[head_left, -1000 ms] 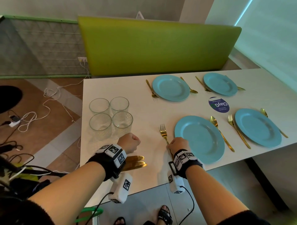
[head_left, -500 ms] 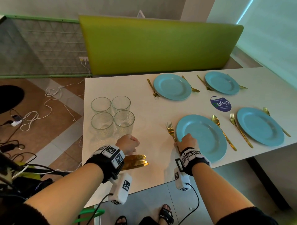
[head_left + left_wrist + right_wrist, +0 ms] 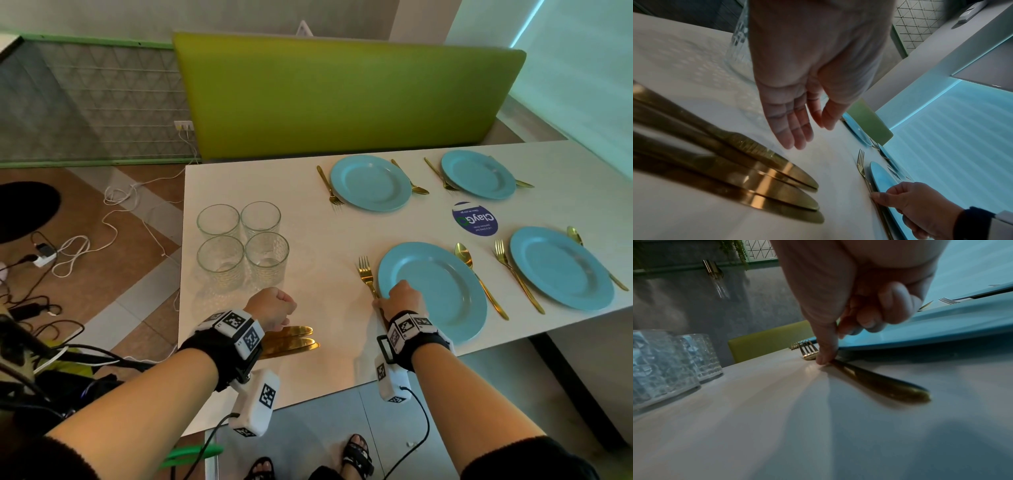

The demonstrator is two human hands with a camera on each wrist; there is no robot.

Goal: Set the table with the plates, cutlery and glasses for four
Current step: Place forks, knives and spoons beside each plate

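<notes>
Pressing the gold metal fork (image 3: 367, 277) beside the round blue plate (image 3: 442, 287), the right hand (image 3: 400, 298) has its other fingers curled. The left hand (image 3: 807, 78) hangs open, empty. Four plates, four clear glasses (image 3: 242, 244).

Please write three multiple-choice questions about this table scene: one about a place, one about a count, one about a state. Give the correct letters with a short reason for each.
1. Where do the gold knives lie?
A. on a plate
B. near the table's front edge, beside the left hand
C. inside a glass

2. How many glasses stand together?
A. two
B. six
C. four

3. What does the right hand do?
A. touches the fork beside the near plate
B. lifts a glass
C. holds a spoon

Answers: 1 B, their blades show just behind that wrist; 2 C, two rows of two; 3 A, a fingertip rests on the fork handle lying on the table.
</notes>
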